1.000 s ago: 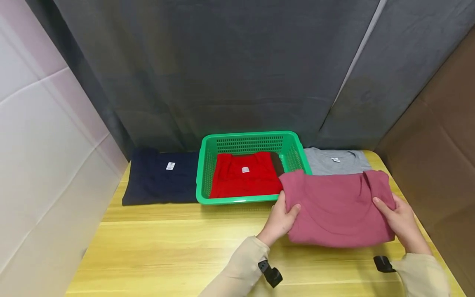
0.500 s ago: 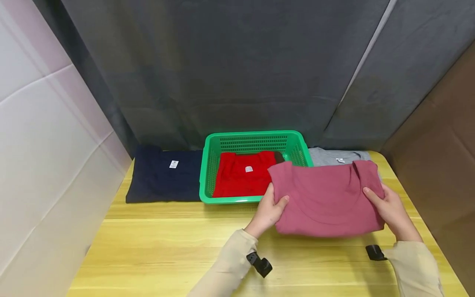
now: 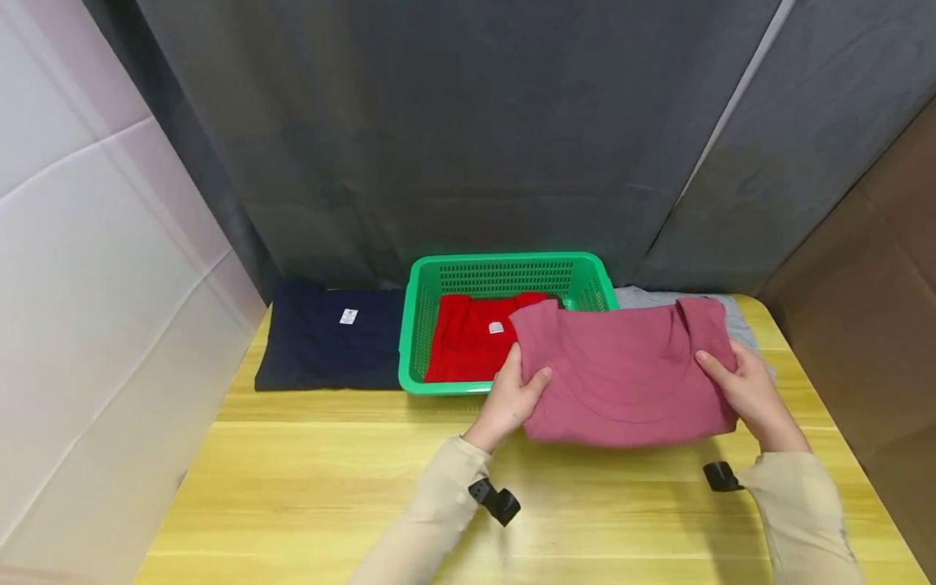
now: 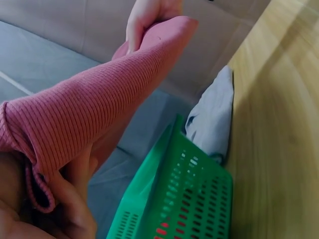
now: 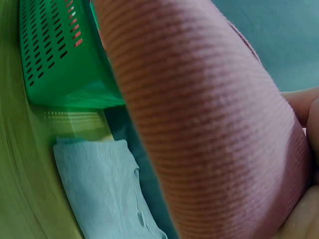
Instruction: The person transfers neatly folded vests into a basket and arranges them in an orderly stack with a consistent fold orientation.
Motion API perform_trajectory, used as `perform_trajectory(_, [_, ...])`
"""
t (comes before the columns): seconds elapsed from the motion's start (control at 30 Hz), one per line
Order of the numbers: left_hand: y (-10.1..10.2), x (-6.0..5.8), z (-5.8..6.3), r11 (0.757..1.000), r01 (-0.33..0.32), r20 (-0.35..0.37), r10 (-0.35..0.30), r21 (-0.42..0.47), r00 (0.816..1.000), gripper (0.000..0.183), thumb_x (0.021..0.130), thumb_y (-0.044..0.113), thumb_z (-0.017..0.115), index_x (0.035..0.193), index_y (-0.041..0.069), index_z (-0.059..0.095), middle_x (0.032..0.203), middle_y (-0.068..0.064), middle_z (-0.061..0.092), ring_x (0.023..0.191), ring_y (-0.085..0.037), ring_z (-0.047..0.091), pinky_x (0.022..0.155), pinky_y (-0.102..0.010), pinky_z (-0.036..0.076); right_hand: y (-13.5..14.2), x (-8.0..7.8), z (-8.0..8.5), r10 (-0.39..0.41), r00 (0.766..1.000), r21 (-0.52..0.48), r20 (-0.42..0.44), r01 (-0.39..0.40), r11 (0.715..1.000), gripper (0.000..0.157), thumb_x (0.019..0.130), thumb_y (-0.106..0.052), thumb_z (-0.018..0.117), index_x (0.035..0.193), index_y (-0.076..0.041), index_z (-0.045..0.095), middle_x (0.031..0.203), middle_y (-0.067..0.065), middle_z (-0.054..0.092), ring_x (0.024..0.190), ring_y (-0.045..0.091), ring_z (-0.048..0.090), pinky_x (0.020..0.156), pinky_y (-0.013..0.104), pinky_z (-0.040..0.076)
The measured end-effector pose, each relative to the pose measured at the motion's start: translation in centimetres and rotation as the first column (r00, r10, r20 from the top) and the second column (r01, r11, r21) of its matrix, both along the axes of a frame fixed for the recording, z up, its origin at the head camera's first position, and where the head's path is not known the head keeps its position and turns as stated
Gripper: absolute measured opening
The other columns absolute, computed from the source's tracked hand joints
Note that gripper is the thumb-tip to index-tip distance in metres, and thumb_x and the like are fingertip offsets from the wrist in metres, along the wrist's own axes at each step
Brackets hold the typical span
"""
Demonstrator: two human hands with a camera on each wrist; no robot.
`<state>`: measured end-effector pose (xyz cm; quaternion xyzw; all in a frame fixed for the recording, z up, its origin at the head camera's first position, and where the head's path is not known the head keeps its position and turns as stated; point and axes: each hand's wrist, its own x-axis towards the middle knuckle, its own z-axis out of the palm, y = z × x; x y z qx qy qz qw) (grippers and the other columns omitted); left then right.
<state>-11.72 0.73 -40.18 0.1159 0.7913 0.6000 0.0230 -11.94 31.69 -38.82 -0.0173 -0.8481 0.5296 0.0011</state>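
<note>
A folded pink ribbed shirt (image 3: 621, 374) is held up off the table between both hands. My left hand (image 3: 509, 398) pinches its left edge, thumb on the near face and fingers behind, as the left wrist view also shows. The right side is gripped the same way by my right hand (image 3: 753, 394). Behind the shirt's left part stands a green basket (image 3: 431, 388), with a folded red shirt (image 3: 468, 341) inside it. The pink shirt covers the basket's front right corner and part of the red shirt.
Left of the basket lies a folded navy shirt (image 3: 329, 345) with a white label. A grey shirt (image 5: 97, 184) lies on the wooden table (image 3: 292, 487) right of the basket, mostly hidden in the head view. A dark curtain (image 3: 439, 130) hangs behind; panels flank both sides.
Both hands have carried the pink shirt leftward and away from me, so it now overlaps more of the basket and the red shirt. The grip on it looks the same.
</note>
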Motion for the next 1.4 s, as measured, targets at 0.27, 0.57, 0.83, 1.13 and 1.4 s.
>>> perform_trajectory(0.27, [-1.2, -0.5, 0.1, 1.000, -0.023, 0.009, 0.023, 0.002, 1.000, 0.036, 0.090, 0.011, 0.053, 0.122, 0.003, 0.040, 0.114, -0.017, 0.056, 0.102, -0.027, 0.055, 0.090, -0.041, 0.044, -1.3, -1.1, 0.2, 0.043, 0.999, 0.012, 0.012, -0.043, 0.999, 0.044, 0.092, -0.031, 0.051, 0.122, 0.001, 0.042, 0.083, -0.023, 0.054, 0.070, 0.000, 0.056, 0.062, 0.020, 0.049])
perform_trajectory(0.57, [-2.7, -0.7, 0.4, 0.997, -0.057, -0.022, 0.056, -0.048, 0.998, 0.044, 0.089, 0.011, 0.053, 0.129, 0.001, 0.037, 0.119, -0.019, 0.054, 0.109, -0.029, 0.052, 0.093, -0.043, 0.041, -2.8, -2.2, 0.3, 0.073, 0.997, 0.031, 0.026, -0.074, 0.997, 0.053, 0.093, -0.031, 0.048, 0.128, 0.007, 0.037, 0.085, -0.020, 0.052, 0.072, -0.002, 0.053, 0.063, 0.019, 0.047])
perform_trajectory(0.83, [-3.9, -1.2, 0.7, 0.995, -0.083, -0.019, 0.082, -0.058, 0.996, 0.040, 0.089, 0.010, 0.053, 0.125, 0.000, 0.038, 0.117, -0.019, 0.053, 0.107, -0.030, 0.052, 0.091, -0.043, 0.042, -4.2, -3.0, 0.4, 0.094, 0.994, 0.041, 0.052, -0.096, 0.995, 0.055, 0.094, -0.035, 0.045, 0.133, 0.003, 0.035, 0.109, 0.014, 0.051, 0.078, -0.002, 0.052, 0.068, 0.018, 0.046])
perform_trajectory(1.13, [-5.3, -1.7, 0.8, 0.989, -0.115, -0.002, 0.115, -0.098, 0.993, 0.042, 0.089, 0.012, 0.053, 0.127, 0.000, 0.037, 0.119, -0.019, 0.052, 0.110, -0.030, 0.050, 0.093, -0.044, 0.040, -5.6, -4.0, 0.5, 0.123, 0.989, -0.005, 0.078, -0.123, 0.992, 0.055, 0.094, -0.034, 0.045, 0.134, 0.003, 0.032, 0.115, 0.020, 0.048, 0.079, -0.002, 0.052, 0.068, 0.020, 0.047])
perform_trajectory(1.4, [-6.8, -2.0, 0.7, 0.987, -0.135, -0.007, 0.135, -0.085, 0.991, 0.043, 0.090, 0.011, 0.053, 0.127, -0.001, 0.037, 0.118, -0.021, 0.051, 0.110, -0.032, 0.050, 0.093, -0.045, 0.040, -6.9, -4.8, 0.2, 0.174, 0.982, -0.063, 0.070, -0.170, 0.983, 0.049, 0.096, -0.024, 0.043, 0.134, 0.005, 0.032, 0.110, 0.017, 0.049, 0.080, -0.003, 0.053, 0.071, 0.018, 0.047])
